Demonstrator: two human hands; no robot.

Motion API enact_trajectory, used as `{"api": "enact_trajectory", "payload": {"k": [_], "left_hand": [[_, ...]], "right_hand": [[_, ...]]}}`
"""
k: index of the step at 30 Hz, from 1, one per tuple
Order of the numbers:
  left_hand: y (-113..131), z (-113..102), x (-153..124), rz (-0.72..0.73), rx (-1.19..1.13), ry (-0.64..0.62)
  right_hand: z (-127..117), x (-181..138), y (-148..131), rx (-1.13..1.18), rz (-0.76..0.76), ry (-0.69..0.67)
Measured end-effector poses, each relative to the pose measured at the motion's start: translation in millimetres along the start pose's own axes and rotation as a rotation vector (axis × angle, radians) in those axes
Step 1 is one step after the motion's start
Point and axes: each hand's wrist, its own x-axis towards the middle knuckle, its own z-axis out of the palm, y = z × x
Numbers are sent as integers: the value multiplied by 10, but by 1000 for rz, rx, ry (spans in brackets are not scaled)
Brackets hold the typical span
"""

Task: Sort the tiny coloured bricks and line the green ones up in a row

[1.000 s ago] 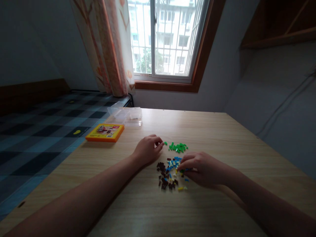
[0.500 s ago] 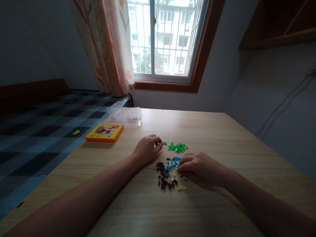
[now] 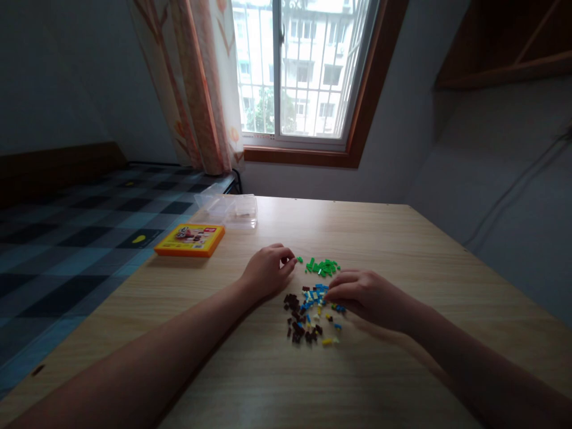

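Small toy bricks lie in loose groups on the wooden table. My left hand [image 3: 269,269] rests left of the green bricks [image 3: 325,267], its thumb and forefinger closed together. One small green brick [image 3: 300,260] is right at those fingertips; whether it is gripped I cannot tell. Over the right side of the mixed blue and pale yellow bricks [image 3: 316,294] is my right hand [image 3: 364,296], fingers drawn together and pointing left. Anything in its fingertips is hidden. Dark brown bricks [image 3: 295,329] spread along the left and near side of the mixed pile, with a yellow brick [image 3: 328,342] nearest me.
A flat yellow-orange box [image 3: 190,240] lies at the table's left edge. Behind it stands a clear plastic case [image 3: 243,211] with its lid raised. A bed with a checked cover [image 3: 89,238] adjoins the table on the left. The window [image 3: 308,71] is beyond.
My right hand has lifted and shifted slightly away from me, uncovering several blue, yellow and brown bricks beneath it. My left hand has stayed in place.
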Motion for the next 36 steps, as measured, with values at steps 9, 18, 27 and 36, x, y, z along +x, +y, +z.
{"api": "enact_trajectory", "payload": {"k": [9, 18, 27, 36], "left_hand": [[15, -20, 3, 0, -4, -10], [25, -28, 9, 0, -3, -7], [13, -28, 5, -2, -4, -16], [13, -31, 17, -6, -1, -25]], "right_hand": [[29, -125, 470, -25, 237, 107], [30, -117, 555, -75, 295, 252], [-115, -129, 381, 19, 226, 43], [-137, -104, 204, 108, 206, -148]]}}
